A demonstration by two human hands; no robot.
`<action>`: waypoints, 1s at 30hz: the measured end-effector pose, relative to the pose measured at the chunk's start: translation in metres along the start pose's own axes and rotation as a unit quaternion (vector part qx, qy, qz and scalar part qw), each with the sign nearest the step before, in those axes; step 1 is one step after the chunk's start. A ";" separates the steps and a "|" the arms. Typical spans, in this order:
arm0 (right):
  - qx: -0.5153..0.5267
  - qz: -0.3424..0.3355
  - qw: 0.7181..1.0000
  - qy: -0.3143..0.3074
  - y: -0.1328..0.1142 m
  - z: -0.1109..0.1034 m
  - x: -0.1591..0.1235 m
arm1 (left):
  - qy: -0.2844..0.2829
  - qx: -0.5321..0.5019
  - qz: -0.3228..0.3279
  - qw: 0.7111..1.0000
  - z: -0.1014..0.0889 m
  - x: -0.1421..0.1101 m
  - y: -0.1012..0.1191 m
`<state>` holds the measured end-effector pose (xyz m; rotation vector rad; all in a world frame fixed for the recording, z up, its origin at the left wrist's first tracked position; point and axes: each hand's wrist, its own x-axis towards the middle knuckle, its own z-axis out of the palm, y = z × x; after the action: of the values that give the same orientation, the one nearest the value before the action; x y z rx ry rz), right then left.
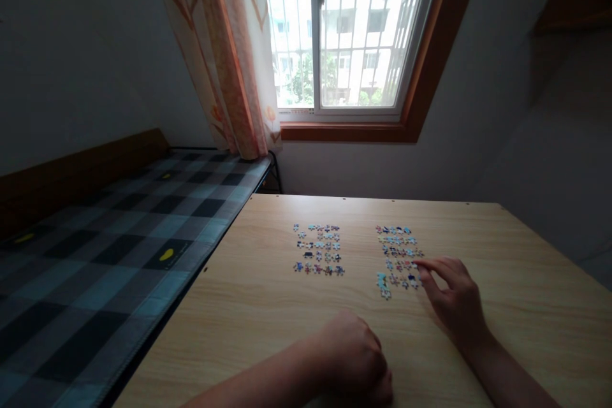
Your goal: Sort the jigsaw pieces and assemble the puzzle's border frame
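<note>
As right hand reaches, two puzzle clusters, left fist

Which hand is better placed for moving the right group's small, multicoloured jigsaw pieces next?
Probably the right hand: its fingertips are at the edge of the right group of small, multicoloured jigsaw pieces. The left hand is curled nearer the camera, apart from them.

place: home, seemingly a bedroom | signs: checked bed, orange flower-print curtain, wood-trimmed barred window
</note>
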<state>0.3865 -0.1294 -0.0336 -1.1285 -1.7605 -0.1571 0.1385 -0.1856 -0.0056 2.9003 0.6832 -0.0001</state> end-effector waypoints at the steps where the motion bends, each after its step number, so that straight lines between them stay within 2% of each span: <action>1: 0.001 0.001 1.000 0.001 0.000 0.000 0.000 | -0.006 -0.001 0.000 1.000 -0.001 0.000 0.000; 6: 0.001 -0.003 1.000 0.005 -0.004 -0.002 0.002 | -0.025 -0.004 0.008 1.000 -0.002 0.000 -0.002; 14: 0.003 0.004 1.000 0.002 -0.003 -0.001 0.001 | 0.008 -0.010 0.007 1.000 0.002 -0.001 -0.003; 21: 0.007 0.024 1.000 -0.004 -0.005 -0.002 0.002 | -0.003 -0.012 0.000 1.000 -0.001 0.000 -0.002; 30: 0.008 0.006 1.000 0.000 -0.006 -0.002 0.003 | 0.002 -0.013 0.001 1.000 0.003 0.001 -0.002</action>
<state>0.3833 -0.1319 -0.0286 -1.1281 -1.7522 -0.1347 0.1385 -0.1839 -0.0085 2.8779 0.6758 0.0153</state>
